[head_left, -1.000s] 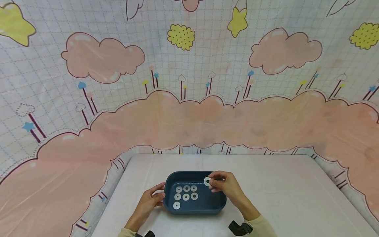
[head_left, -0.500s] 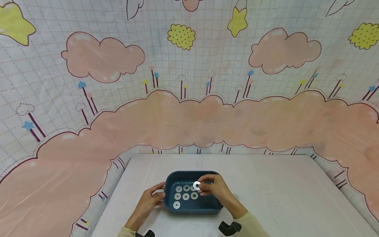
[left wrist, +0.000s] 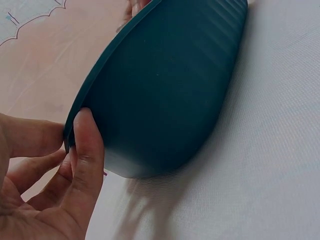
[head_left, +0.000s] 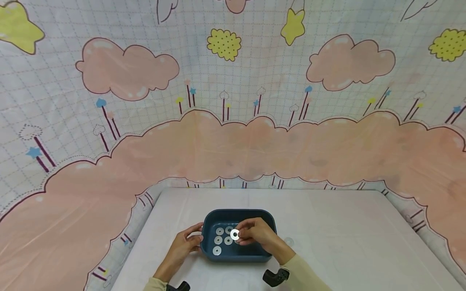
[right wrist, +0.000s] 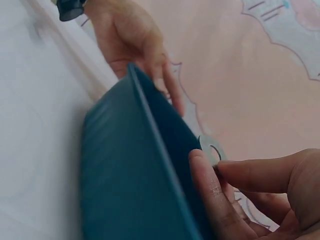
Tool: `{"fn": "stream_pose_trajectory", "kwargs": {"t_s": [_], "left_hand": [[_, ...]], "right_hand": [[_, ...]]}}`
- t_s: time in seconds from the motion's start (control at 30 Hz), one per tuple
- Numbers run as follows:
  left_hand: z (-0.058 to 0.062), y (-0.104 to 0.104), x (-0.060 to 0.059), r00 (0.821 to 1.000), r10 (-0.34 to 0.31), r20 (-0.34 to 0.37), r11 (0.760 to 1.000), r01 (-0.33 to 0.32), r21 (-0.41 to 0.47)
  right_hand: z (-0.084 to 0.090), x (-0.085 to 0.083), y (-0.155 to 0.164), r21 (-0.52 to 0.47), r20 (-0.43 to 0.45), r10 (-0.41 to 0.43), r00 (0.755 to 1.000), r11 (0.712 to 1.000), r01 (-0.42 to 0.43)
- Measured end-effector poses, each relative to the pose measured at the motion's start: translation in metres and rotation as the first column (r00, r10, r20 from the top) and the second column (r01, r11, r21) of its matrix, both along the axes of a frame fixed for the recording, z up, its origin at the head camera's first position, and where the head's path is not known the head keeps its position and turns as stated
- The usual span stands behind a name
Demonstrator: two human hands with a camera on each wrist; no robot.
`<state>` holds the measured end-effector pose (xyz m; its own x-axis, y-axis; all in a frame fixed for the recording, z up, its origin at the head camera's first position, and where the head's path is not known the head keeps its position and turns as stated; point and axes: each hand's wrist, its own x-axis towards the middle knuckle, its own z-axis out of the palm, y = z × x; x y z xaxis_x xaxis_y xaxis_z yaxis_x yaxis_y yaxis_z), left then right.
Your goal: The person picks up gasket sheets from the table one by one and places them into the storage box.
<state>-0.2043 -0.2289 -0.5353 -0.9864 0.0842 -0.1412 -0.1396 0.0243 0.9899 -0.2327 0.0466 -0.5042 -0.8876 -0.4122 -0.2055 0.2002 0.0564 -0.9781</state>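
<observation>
A dark blue rounded tray point(head_left: 238, 258) stands on the white table in the head view. My left hand point(head_left: 184, 245) pinches its left rim, thumb on one side and a finger on the other, plain in the left wrist view on the tray wall point(left wrist: 155, 90). Between thumb and fingertips my right hand point(head_left: 259, 235) holds a flat metal washer point(head_left: 231, 235) above the tray. That washer point(right wrist: 205, 144) appears tilted near the rim in the right wrist view. Several like washers point(head_left: 214, 251) lie in rows on the tray floor; the right hand hides some.
The white-covered table point(head_left: 346, 238) spreads around the tray. Behind it hangs a patterned cloth point(head_left: 255, 153) with clouds and stars. A faint round mark point(head_left: 289, 241) shows on the table right of the tray. Black bands point(head_left: 275, 277) sit on both wrists.
The right hand has moved left and nearer with the washer, from the tray's far right part to over its middle. The left hand keeps its grip on the rim.
</observation>
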Motion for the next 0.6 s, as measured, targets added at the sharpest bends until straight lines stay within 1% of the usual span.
{"fn": "stream_pose_trajectory", "kwargs": {"t_s": [0.2, 0.43, 0.6], "left_hand": [[0.0, 0.001, 0.0, 1.0, -0.004, 0.001, 1.0, 0.004, 0.006], [0.0, 0.001, 0.0, 1.0, -0.006, 0.0, 1.0, 0.006, 0.005], [0.0, 0.001, 0.0, 1.0, -0.009, 0.003, 1.0, 0.009, 0.006]], "right_hand": [[-0.007, 0.0, -0.005, 0.04, 0.029, 0.023, 0.999, 0.999, -0.024], [-0.013, 0.0, -0.013, 0.12, 0.026, 0.064, 0.998, 0.991, -0.066], [-0.019, 0.001, -0.019, 0.168, 0.029, 0.057, 0.998, 0.984, -0.061]]}}
